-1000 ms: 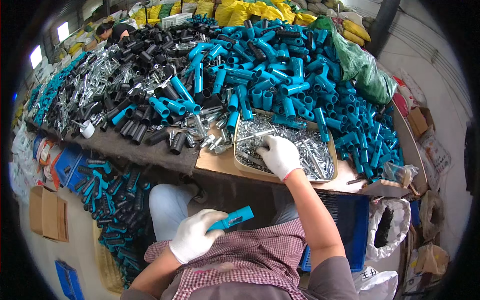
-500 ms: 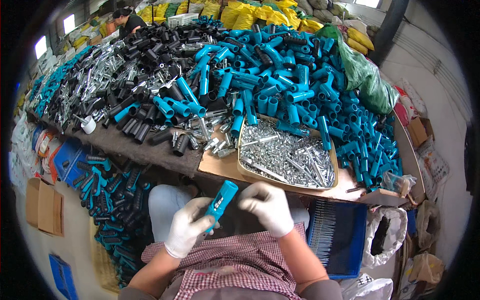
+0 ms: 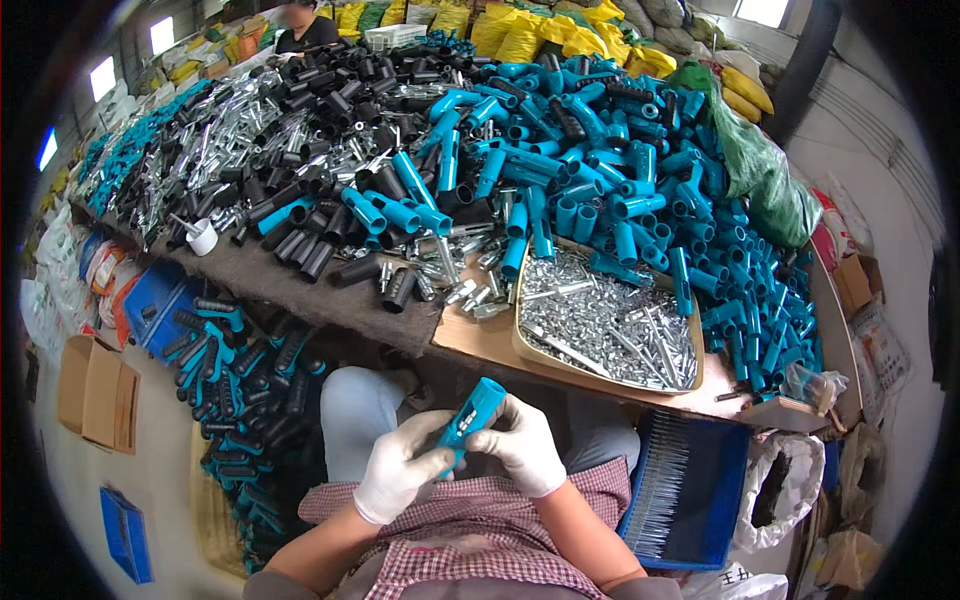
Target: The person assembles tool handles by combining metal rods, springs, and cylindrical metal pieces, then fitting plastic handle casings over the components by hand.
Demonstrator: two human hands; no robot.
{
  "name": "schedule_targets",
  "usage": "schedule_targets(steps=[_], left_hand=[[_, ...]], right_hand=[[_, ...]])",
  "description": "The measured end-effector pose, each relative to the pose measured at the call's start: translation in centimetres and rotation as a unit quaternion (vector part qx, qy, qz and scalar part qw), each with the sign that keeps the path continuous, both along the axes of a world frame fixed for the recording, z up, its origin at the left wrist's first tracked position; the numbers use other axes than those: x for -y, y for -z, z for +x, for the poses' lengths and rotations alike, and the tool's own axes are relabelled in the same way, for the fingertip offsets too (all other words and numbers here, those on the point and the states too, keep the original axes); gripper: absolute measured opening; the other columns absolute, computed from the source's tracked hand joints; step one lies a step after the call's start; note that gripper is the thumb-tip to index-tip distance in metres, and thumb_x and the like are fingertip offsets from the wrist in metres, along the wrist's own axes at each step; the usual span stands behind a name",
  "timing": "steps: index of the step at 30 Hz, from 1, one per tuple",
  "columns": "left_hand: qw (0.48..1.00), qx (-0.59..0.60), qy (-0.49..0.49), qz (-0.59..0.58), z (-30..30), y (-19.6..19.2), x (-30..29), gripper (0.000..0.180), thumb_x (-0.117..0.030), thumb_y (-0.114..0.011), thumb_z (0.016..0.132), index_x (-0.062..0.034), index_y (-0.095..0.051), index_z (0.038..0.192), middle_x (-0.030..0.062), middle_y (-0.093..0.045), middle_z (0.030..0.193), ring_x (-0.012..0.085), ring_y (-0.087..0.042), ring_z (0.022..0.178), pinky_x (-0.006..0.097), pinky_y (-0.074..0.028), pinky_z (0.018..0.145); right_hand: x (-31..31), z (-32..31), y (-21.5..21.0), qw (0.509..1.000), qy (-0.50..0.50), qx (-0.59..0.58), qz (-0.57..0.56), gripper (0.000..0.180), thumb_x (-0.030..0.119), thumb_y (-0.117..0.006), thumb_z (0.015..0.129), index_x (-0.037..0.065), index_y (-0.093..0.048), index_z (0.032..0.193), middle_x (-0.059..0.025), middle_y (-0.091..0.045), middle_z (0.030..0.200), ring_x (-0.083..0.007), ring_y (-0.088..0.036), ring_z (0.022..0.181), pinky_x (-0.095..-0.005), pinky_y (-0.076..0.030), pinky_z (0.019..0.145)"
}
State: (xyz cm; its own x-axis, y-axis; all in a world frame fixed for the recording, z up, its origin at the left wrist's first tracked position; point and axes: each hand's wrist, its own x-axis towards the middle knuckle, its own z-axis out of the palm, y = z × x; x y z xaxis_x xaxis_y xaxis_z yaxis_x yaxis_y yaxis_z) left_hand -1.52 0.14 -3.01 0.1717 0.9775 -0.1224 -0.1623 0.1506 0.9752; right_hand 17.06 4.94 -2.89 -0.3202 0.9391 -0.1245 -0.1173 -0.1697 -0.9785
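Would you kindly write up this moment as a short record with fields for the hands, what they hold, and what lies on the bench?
Left hand: white glove, gripping the lower end of the blue tube
Right hand: white glove, fingers at the tube's middle
Blue tube: tilted, held over the lap
Tray: shallow, full of silver metal pins
Bench: piled with blue tubes and black tubes
Blue bin: right of the lap, beneath the bench

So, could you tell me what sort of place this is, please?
Probably a small workshop for hand assembly. The bench is heaped with teal plastic handles and black ones, a tray holds small metal parts, and yellow sacks are piled behind.
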Motion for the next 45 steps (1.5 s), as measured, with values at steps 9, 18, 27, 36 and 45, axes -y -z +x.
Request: schedule_targets(steps=[9,18,27,36,45], left_hand=[[0.985,0.155,-0.028,-0.069,-2.7,-0.2,0.2,0.048,-0.016,-0.059,0.093,0.0091,-0.046,0.133,0.0153,-0.063,0.106,0.0179,-0.065,0.082,0.029,-0.055,0.068],[0.944,0.258,-0.199,-0.048,-6.2,0.6,0.2,0.043,-0.023,-0.058,0.096,0.0048,-0.047,0.128,0.0157,-0.062,0.103,0.0208,-0.065,0.077,0.030,-0.056,0.061],[0.948,0.236,-0.201,-0.069,-5.9,0.8,-0.3,0.042,-0.023,-0.054,0.099,-0.0004,-0.046,0.133,0.0111,-0.061,0.102,0.0215,-0.064,0.078,0.032,-0.055,0.060],[0.995,0.056,-0.034,-0.069,-2.5,-1.4,-0.8,0.040,-0.018,-0.053,0.092,0.0119,-0.053,0.120,0.0147,-0.063,0.096,0.0184,-0.063,0.076,0.028,-0.053,0.062],[0.966,0.102,0.107,-0.213,3.3,-0.5,-0.6,0.068,-0.046,-0.060,0.094,0.0084,-0.046,0.132,0.0132,-0.063,0.096,0.0157,-0.063,0.073,0.027,-0.052,0.061]], right_hand=[[-3.9,-3.8,-1.4,0.980,-0.191,0.002,0.053,0.036,0.022,-0.076,0.086,0.000,-0.059,0.109,-0.0067,-0.064,0.098,-0.0164,-0.063,0.084,-0.0354,-0.053,0.076],[-14.3,-12.4,-3.8,0.667,-0.012,0.531,0.522,0.049,0.037,-0.082,0.068,0.005,-0.066,0.101,-0.0158,-0.061,0.094,-0.0327,-0.060,0.091,-0.0433,-0.049,0.078],[-15.0,-11.5,-2.0,0.705,0.007,0.540,0.460,0.033,0.025,-0.072,0.079,0.007,-0.065,0.106,-0.0131,-0.065,0.087,-0.0310,-0.066,0.085,-0.0462,-0.052,0.070],[-5.1,1.3,-2.4,0.954,0.031,0.168,0.248,0.041,0.007,-0.059,0.087,0.003,-0.061,0.128,-0.0130,-0.065,0.125,-0.0230,-0.060,0.117,-0.0316,-0.044,0.101],[1.3,4.8,0.7,0.937,0.019,0.137,0.321,0.065,0.041,-0.057,0.094,0.001,-0.041,0.142,-0.0218,-0.046,0.141,-0.0347,-0.049,0.129,-0.0396,-0.038,0.108]])
